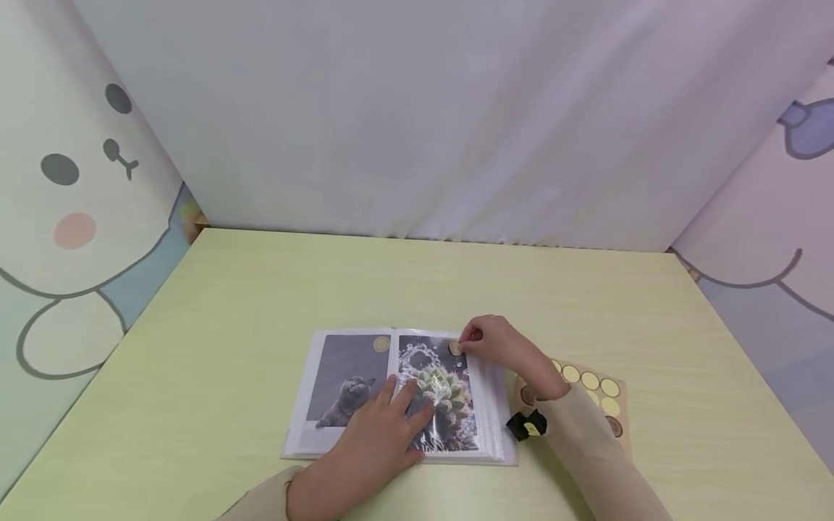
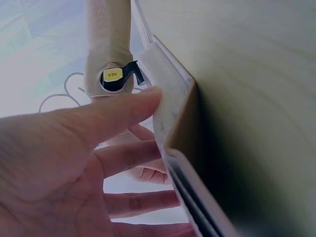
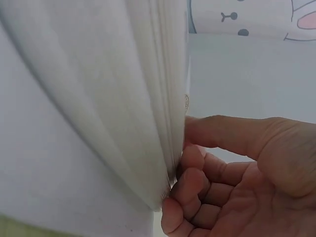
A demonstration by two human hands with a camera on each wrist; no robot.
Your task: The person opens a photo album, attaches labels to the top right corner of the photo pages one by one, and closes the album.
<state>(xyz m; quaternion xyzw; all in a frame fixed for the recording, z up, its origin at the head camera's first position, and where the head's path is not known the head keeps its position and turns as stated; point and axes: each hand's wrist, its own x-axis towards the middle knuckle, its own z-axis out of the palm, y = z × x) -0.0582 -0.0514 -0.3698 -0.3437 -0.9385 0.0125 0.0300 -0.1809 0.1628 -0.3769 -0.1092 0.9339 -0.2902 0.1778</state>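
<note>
A photo album (image 1: 511, 454) lies spread on the table, a grey cat picture on its left page and a succulent picture (image 1: 449, 398) on the right. My left hand (image 1: 368, 445) rests across the lower middle of the pages, its fingers spread; the left wrist view has the thumb at the album's edge. At the right page's upper corner, my right hand (image 1: 498, 344) pinches the edge of a round sticker (image 1: 455, 349). In the right wrist view its fingers (image 3: 190, 185) curl beside the stacked page edges (image 3: 158, 98); the thumb covers that sticker.
Another round sticker (image 1: 381, 344) is on the left page's upper corner. Partly under my right forearm lies a tan sticker sheet (image 1: 622, 405) with yellow circles and several brown rounds. A black strap with a yellow label (image 1: 531, 428) is on my right wrist. Curtains surround the table (image 1: 260, 289).
</note>
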